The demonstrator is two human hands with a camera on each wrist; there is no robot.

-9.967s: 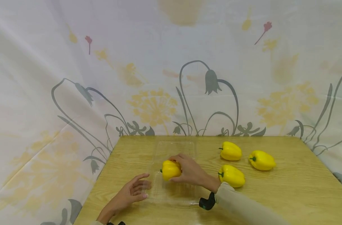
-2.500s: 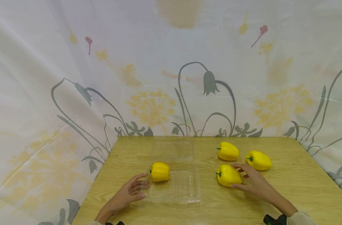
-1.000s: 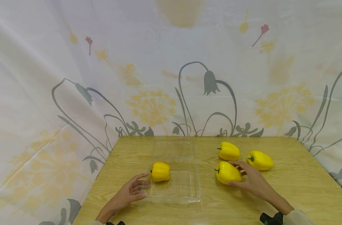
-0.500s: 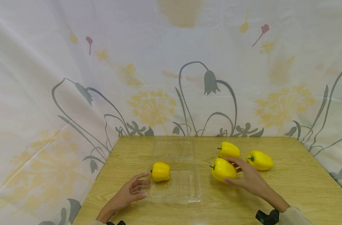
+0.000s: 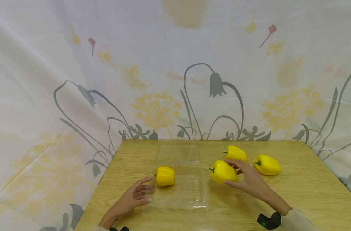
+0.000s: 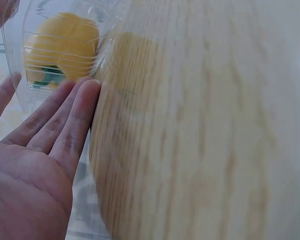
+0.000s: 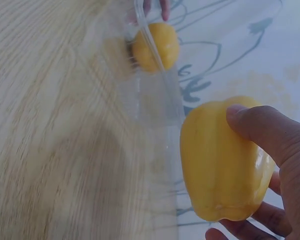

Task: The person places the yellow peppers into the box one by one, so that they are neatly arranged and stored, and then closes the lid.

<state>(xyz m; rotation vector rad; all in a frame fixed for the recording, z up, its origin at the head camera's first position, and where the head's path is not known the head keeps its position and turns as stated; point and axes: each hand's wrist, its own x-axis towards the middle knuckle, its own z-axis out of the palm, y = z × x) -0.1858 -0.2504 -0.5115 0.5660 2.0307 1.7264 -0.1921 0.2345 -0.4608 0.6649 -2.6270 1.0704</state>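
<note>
With the far edge of the tabletop [image 5: 129, 179] at twelve, I see streaky tan wood grain. Bright yellow with green stems: the central pepper [image 5: 223, 173] and those at one [image 5: 236, 153] and two [image 5: 268, 165]. A warmer yellow pepper [image 5: 165, 176] at nine shows through a colourless, ribbed box [image 5: 190, 205]. At four, the sleeve [image 5: 298, 219] is beige. Beyond twelve, an off-white cloth [image 5: 152, 48] carries grey-green bellflowers [image 5: 216, 84], pale yellow flower heads [image 5: 158, 109] and dusty-red blooms [image 5: 272, 29].

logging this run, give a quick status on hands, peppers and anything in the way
Right hand gripping yellow pepper. Left hand beside transparent container, second pepper inside. No obstacle visible between yellow pepper and transparent container.
</note>
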